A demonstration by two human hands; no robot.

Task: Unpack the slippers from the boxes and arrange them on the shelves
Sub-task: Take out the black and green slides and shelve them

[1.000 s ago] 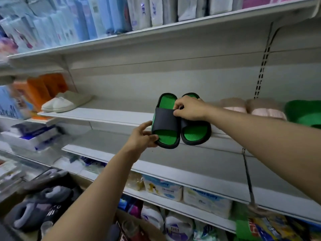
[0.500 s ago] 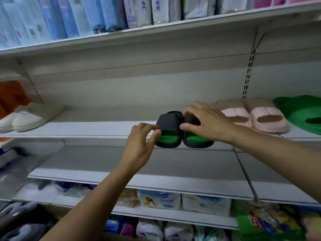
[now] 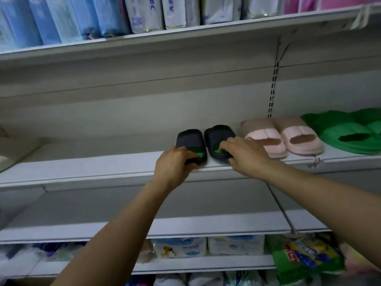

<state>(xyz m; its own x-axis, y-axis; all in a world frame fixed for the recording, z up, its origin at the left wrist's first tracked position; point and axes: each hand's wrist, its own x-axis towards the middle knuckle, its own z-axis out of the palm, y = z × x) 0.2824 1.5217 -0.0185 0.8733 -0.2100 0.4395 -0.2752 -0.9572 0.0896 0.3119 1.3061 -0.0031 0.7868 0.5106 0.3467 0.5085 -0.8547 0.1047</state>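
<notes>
Two black slippers with green insoles stand side by side on the white middle shelf (image 3: 103, 168), toes toward the back wall. My left hand (image 3: 175, 164) grips the heel end of the left slipper (image 3: 189, 138), fingers curled over its rim. My right hand (image 3: 245, 154) holds the heel end of the right slipper (image 3: 219, 135), fingertips on the green insole. Both heels sit near the shelf's front edge.
A pink pair of slippers (image 3: 282, 137) stands just right of the black pair, then green slippers (image 3: 350, 131). Blue and white packets (image 3: 144, 15) fill the top shelf. The shelf below (image 3: 185, 226) is bare; packaged goods (image 3: 233, 244) lie lower down.
The black slippers went from being held tilted in the air to standing flat on the middle shelf. Both hands followed them and now hold the heel ends, one hand per slipper.
</notes>
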